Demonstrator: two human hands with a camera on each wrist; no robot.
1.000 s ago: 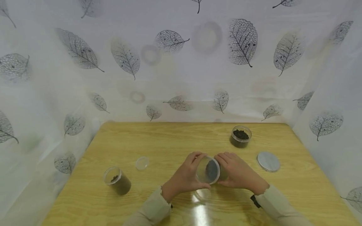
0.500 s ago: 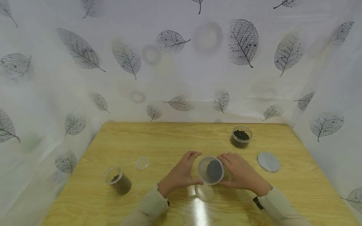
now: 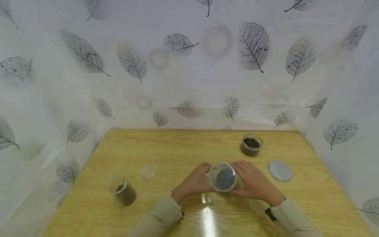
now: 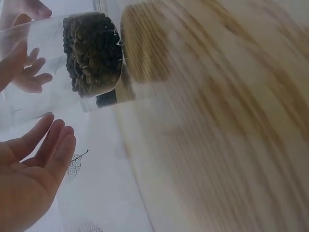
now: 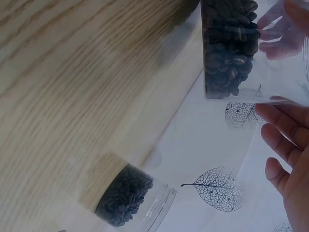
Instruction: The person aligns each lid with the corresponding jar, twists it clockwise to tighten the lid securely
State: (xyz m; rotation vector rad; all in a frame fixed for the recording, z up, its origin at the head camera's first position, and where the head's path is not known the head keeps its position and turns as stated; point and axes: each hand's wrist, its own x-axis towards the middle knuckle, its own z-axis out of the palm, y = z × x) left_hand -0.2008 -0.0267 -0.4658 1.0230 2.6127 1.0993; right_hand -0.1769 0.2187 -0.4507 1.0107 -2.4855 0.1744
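Between my two hands a clear jar of coffee beans (image 3: 222, 177) stands upright, its top covered by a translucent lid. In the left wrist view its base, with dark beans (image 4: 91, 53) above it, is at or just above the table. My left hand (image 3: 195, 181) holds the jar's left side near the top, thumb at the front and fingers behind. On the opposite side my right hand (image 3: 253, 182) grips the jar the same way. The right wrist view shows fingers of the right hand (image 5: 294, 140) along the jar's upper wall.
A low open jar of dark beans (image 3: 251, 144) is at the back right, with a silver lid (image 3: 280, 171) in front of it. To the left are a taller open jar (image 3: 125, 194) and a small clear disc (image 3: 148, 171). Leaf-patterned curtain (image 3: 186, 75) surrounds the wooden table (image 3: 165, 144).
The jar has gone from tilted towards the left to upright and moved slightly right. My left hand let go of it, moved away, then came back onto its side; my right hand kept its grip.
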